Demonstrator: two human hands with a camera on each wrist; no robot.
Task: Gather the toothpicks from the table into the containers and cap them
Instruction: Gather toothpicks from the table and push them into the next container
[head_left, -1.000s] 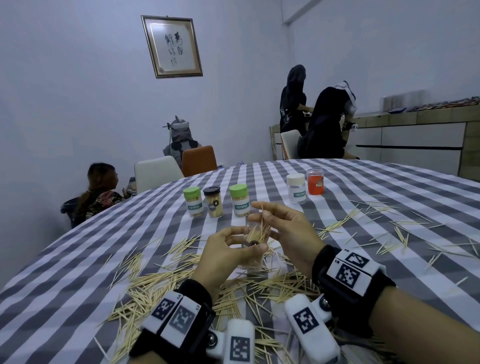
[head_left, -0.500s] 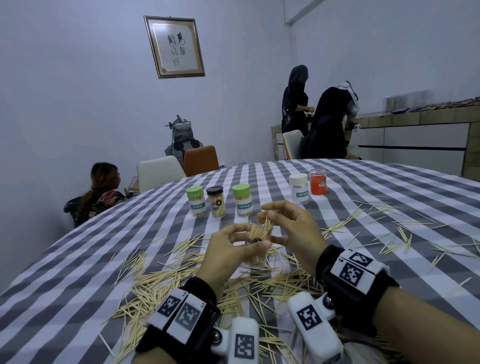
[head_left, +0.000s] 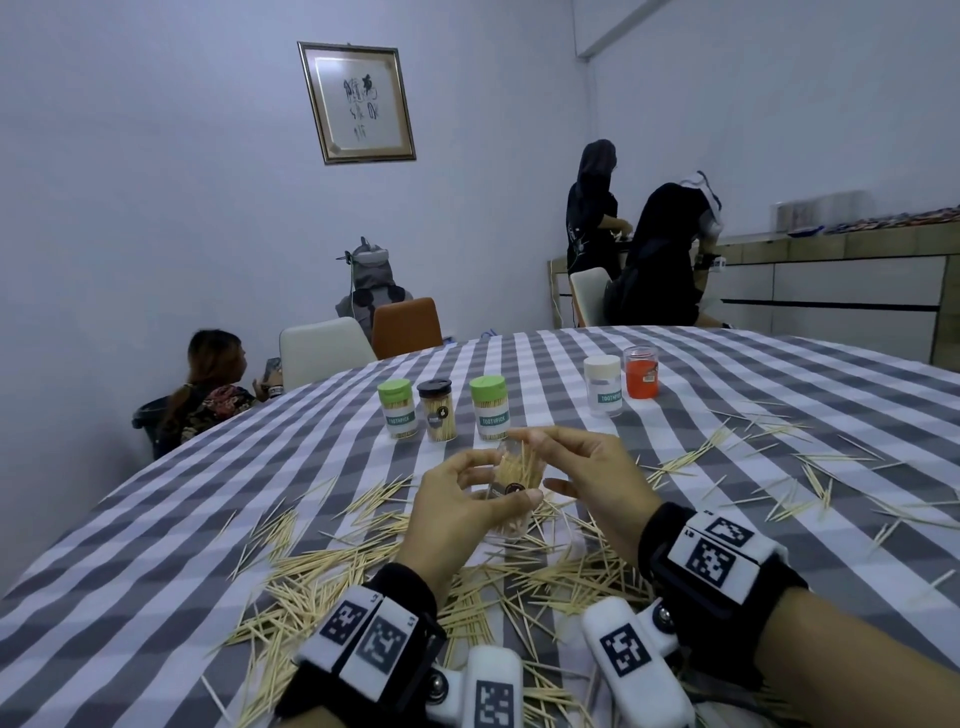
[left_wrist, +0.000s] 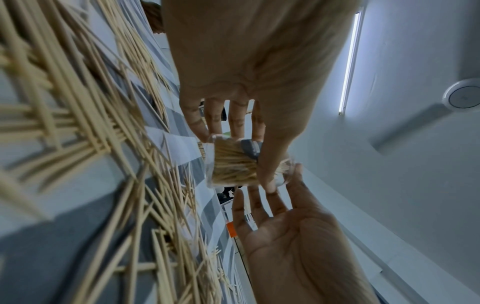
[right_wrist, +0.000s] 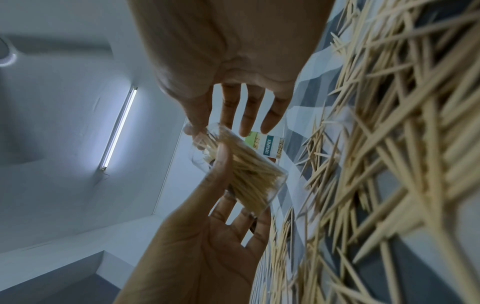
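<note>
My left hand (head_left: 506, 478) grips a clear, lidless container (head_left: 511, 522) packed with toothpicks, held tilted above the table; its thumb lies across the side (left_wrist: 262, 164). My right hand (head_left: 535, 460) is at the container's mouth with fingers nearly straight, its thumb (right_wrist: 193, 129) touching the rim and the toothpick ends that stick out. The container (right_wrist: 249, 174) looks nearly full. Loose toothpicks (head_left: 332, 571) lie heaped on the striped tablecloth (head_left: 156, 545) under and around both hands.
Capped containers stand in a row beyond my hands: green lid (head_left: 397, 408), black lid (head_left: 436, 410), green lid (head_left: 488, 408), then white lid (head_left: 602, 384) and an orange one (head_left: 641, 373). More toothpicks (head_left: 779, 467) are scattered to the right. People and chairs are behind the table.
My right hand has fed the pinched bundle of toothpicks into the container and now has its fingers straighter at the mouth. The left hand keeps its hold on the container.
</note>
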